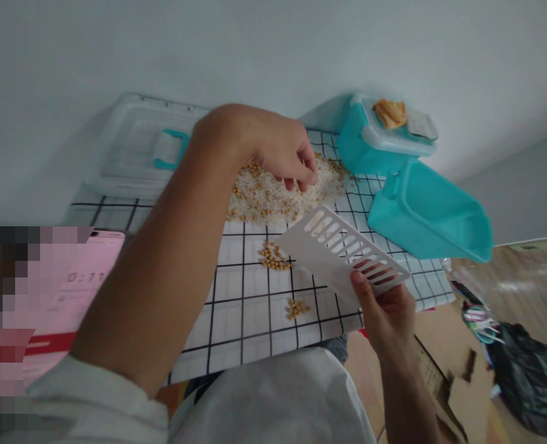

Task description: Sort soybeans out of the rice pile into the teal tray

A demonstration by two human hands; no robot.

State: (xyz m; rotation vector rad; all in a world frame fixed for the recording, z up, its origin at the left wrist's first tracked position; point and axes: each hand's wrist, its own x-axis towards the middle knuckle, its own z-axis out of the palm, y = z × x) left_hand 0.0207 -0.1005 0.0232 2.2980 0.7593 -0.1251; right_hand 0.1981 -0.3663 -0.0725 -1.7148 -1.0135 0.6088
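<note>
Simultaneously clasping a slotted board (pixel 308 256) in the right hand (pixel 388 308), right of centre in the frame, and poising a curled left hand (pixel 289 151), its hold impossible to tell, over beans (pixel 237 192) and grain (pixel 273 206), mid-frame.

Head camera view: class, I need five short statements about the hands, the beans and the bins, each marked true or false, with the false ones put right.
1. The right hand holds a white slotted board. True.
2. The left hand is inside a bin. False: the left hand is over the pile of beans and white grains.
3. Two small bean groups lie on the checked cloth, apart from the pile. True.
4. The open bin is left of the pile. False: the open bin is on its right.
5. Something orange rests on the lidded bin. True.
</note>
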